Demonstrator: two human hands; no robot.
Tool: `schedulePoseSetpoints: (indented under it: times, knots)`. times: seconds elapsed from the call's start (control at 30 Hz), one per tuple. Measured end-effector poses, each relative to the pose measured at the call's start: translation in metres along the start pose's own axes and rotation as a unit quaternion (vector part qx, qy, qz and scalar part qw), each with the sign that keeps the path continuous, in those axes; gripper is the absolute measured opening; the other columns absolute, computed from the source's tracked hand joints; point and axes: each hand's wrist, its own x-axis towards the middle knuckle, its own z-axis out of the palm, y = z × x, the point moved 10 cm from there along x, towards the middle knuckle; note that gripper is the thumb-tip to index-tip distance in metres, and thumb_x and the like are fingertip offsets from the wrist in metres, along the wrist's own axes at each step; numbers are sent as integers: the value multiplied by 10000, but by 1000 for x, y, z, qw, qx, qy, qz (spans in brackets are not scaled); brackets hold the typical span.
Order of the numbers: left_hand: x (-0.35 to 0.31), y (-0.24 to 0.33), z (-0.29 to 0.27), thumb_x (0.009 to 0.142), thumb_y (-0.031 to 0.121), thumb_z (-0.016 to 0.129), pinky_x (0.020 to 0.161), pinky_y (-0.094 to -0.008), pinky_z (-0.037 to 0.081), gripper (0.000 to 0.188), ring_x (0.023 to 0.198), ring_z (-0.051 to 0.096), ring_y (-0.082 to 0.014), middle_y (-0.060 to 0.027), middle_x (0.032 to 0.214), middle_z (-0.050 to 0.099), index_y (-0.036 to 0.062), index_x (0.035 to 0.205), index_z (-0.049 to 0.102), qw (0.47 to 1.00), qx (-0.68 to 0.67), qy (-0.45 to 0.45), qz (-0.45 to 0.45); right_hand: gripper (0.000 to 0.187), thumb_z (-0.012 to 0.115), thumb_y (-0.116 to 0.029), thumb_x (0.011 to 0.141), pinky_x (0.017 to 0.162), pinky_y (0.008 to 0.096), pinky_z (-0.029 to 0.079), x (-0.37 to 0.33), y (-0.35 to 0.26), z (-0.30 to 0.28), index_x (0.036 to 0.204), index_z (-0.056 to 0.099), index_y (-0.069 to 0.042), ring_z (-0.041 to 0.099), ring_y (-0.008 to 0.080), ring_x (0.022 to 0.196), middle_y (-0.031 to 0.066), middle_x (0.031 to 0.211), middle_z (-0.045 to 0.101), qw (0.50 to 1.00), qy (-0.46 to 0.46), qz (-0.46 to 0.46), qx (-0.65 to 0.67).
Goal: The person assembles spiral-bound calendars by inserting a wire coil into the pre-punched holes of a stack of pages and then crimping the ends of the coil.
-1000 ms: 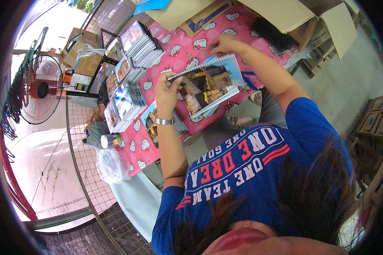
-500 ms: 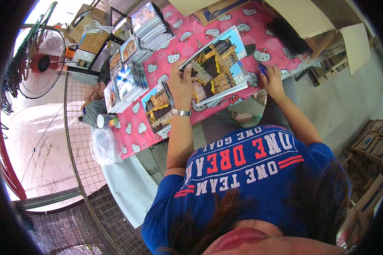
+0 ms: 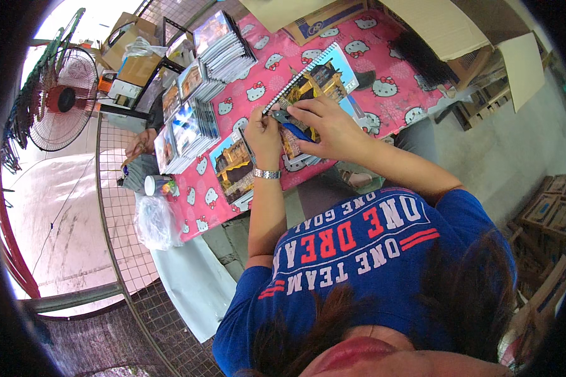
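Observation:
A spiral-bound notebook (image 3: 334,66) with a building photo on its cover lies tilted on the pink table. My left hand (image 3: 263,132) pinches the near-left end of its spine, where the wire coil ends. In my right hand (image 3: 336,129) are pliers (image 3: 299,131) with blue handles, their dark jaws at that coil end beside my left fingertips. Whether the jaws grip the wire is too small to tell. Another notebook (image 3: 234,166) with a similar cover lies left of my left wrist, partly hidden by it.
Several stacks of notebooks (image 3: 223,47) line the table's left side. Black coils (image 3: 416,61) are heaped at the far right, by cardboard boxes (image 3: 324,22). A white cup (image 3: 151,185) and a plastic bag (image 3: 155,220) sit at the left edge; a fan (image 3: 63,99) stands beyond.
My right hand has come in from the table's right edge with the pliers, over the notebook to the coil end. My left hand has stayed near the spine, its fingers now closer together.

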Motion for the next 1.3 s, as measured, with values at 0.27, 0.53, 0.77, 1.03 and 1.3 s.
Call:
schedulePoseSetpoints:
  times: [0.27, 0.53, 0.77, 1.03, 1.3]
  knots:
    - [-12, 14, 1, 879, -6, 625, 602, -242, 469, 213, 693, 600, -91, -48, 865, 687, -6, 1090, 659, 983, -182, 11, 8, 519, 716, -143, 812, 842, 348, 498, -15, 46, 41, 1294, 559, -28, 637, 270, 943, 127, 1065, 651, 870, -138, 261, 395]
    - [21, 73, -128, 793, 23, 659, 619, -226, 433, 140, 704, 559, -86, -24, 784, 628, 26, 933, 662, 988, -43, 97, 117, 565, 734, -135, 742, 969, 344, 430, -29, 46, -79, 1274, 575, -28, 582, 208, 1075, 104, 1129, 628, 948, 83, 84, 295]
    - [60, -29, -96, 833, 204, 554, 708, -534, 483, 169, 775, 630, -420, -188, 866, 677, 82, 898, 650, 872, 484, -70, -7, 530, 730, -252, 735, 937, 409, 476, -120, 211, -24, 1216, 609, -65, 614, 343, 1056, 165, 1160, 633, 969, -64, 217, -96]
    - [-22, -204, -126, 872, 438, 615, 1119, -500, 290, 661, 1384, 282, -434, -265, 1509, 268, 223, 1454, 389, 895, 368, -140, -209, 518, 695, -330, 782, 896, 473, 488, -111, 302, -68, 1248, 606, -120, 582, 365, 1084, 148, 1166, 621, 940, -16, 260, -218]
    - [-59, -228, -140, 889, 612, 535, 1085, -487, 343, 760, 1339, 342, -492, -346, 1487, 237, 211, 1499, 324, 916, 315, -112, -222, 341, 507, -210, 892, 811, 483, 524, -107, 388, -110, 1197, 603, -94, 604, 366, 1040, 185, 1093, 622, 790, -79, 297, -530]
